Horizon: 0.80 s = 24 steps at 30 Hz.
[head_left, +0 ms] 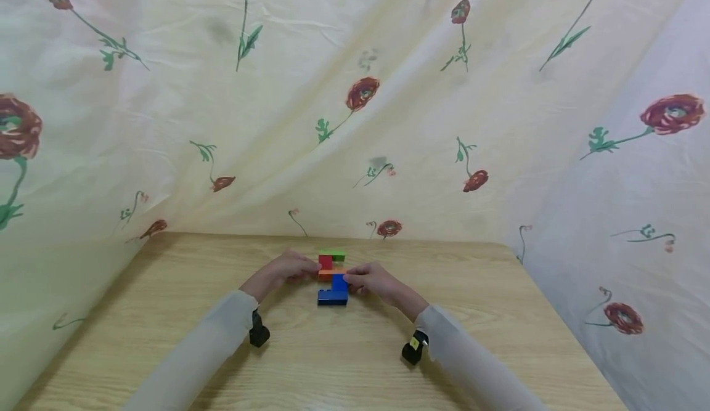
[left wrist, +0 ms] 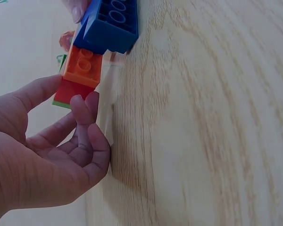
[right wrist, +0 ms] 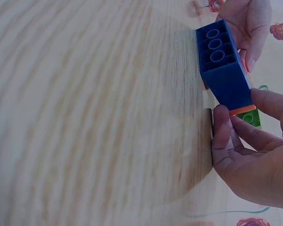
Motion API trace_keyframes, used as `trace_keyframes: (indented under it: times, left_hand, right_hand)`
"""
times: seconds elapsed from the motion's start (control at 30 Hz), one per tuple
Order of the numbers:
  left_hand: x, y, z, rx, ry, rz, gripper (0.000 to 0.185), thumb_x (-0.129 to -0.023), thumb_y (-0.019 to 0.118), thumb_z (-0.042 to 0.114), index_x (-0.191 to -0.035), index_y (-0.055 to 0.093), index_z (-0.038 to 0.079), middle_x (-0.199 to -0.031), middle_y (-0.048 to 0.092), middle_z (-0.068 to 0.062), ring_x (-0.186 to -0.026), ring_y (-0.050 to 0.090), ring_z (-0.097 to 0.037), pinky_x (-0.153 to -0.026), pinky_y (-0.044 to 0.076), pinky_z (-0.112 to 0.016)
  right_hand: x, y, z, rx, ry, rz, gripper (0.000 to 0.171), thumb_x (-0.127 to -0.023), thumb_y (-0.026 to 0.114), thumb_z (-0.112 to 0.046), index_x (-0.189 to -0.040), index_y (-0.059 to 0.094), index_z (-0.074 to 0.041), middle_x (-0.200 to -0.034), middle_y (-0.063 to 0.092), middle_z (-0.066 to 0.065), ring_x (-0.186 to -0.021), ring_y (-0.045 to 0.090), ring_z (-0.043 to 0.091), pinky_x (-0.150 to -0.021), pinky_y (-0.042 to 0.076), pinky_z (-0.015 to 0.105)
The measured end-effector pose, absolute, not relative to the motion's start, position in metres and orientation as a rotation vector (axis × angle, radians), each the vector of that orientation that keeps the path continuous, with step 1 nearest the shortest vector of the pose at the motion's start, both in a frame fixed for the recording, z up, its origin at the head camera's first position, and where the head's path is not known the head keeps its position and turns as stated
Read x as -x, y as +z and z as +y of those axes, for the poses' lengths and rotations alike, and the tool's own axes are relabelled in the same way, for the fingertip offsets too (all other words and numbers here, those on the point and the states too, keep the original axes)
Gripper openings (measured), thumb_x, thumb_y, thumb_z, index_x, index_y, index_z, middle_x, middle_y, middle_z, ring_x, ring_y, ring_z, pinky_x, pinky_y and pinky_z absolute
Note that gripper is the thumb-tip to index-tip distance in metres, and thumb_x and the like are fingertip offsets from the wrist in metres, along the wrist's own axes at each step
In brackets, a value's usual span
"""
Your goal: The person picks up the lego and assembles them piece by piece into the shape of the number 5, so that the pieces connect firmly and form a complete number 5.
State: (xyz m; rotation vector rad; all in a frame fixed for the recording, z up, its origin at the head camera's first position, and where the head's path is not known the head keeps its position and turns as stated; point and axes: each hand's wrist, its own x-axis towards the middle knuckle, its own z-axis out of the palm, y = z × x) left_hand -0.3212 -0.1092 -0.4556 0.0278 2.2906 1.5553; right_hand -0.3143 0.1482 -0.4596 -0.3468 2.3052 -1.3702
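Note:
Toy building bricks stand joined in a zigzag between the two hands in the head view. A green brick (head_left: 334, 254) is farthest away, then a red brick (head_left: 325, 263), an orange brick (head_left: 331, 273), a blue brick (head_left: 339, 283) and another blue brick (head_left: 332, 298) nearest the person. The left hand (left wrist: 52, 146) pinches the red brick between thumb and fingers, its thumb close to the orange one. On the opposite side, the right hand (right wrist: 259, 146) pinches the middle blue brick beside the orange brick. The front blue brick shows its hollow underside in both wrist views.
The bricks and hands are over a light wooden table (head_left: 333, 362). A flower-printed cloth (head_left: 277, 121) hangs behind the table and along its sides. A small black camera (head_left: 259, 331) is strapped to the left wrist, another camera (head_left: 413, 349) to the right.

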Motion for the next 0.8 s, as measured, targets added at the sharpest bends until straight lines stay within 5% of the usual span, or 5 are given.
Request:
trace_keyframes:
  times: [0.8]
  left_hand:
    - [0.3162, -0.4542, -0.1055, 0.040, 1.520, 2.309, 0.021, -0.092, 0.075, 0.028, -0.092, 0.077, 0.008, -0.074, 0.065, 0.003, -0.070, 0.057, -0.013, -0.066, 0.044, -0.023]
  right_hand:
    - [0.3104, -0.4588, 0.1500, 0.388, -1.328, 2.307, 0.039, -0.105, 0.057, -0.027, -0.132, 0.065, 0.001, -0.107, 0.070, 0.007, -0.093, 0.061, 0.018, -0.082, 0.052, 0.029]
